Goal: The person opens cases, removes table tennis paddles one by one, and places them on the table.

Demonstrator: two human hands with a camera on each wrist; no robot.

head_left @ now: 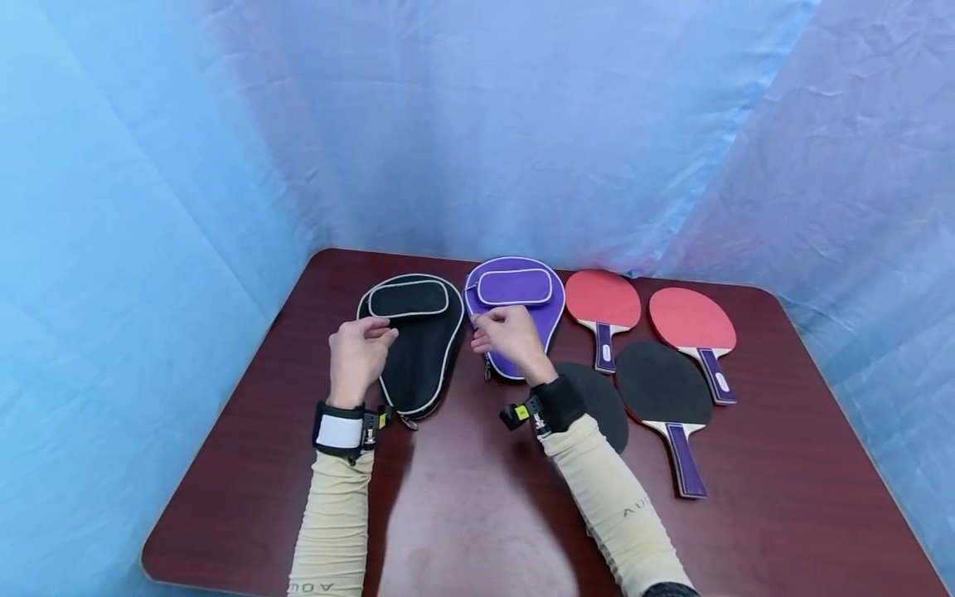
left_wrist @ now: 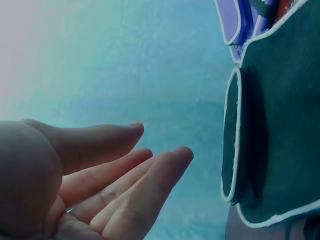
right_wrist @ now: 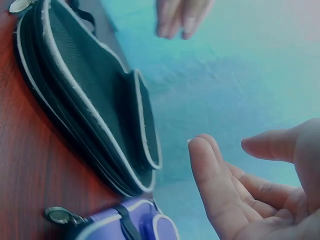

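A black paddle case [head_left: 415,356] with white piping and a small front pocket lies on the table, its zipper pull at the near end. My left hand [head_left: 358,356] hovers over its left edge, fingers loosely bent with a gap to the thumb and nothing between them. Just right of it lies a purple paddle case [head_left: 548,319] of the same shape. Above its left part is my right hand [head_left: 510,338], thumb and fingers apart and holding nothing in the right wrist view. That hand hides part of the purple case.
Two red-faced table tennis paddles [head_left: 603,300] [head_left: 690,319] lie at the back right. Nearer are a black-faced paddle [head_left: 664,385] with a purple handle and another black paddle [head_left: 597,402], partly under my right forearm. A blue curtain [head_left: 477,124] hangs behind the dark red table [head_left: 783,497].
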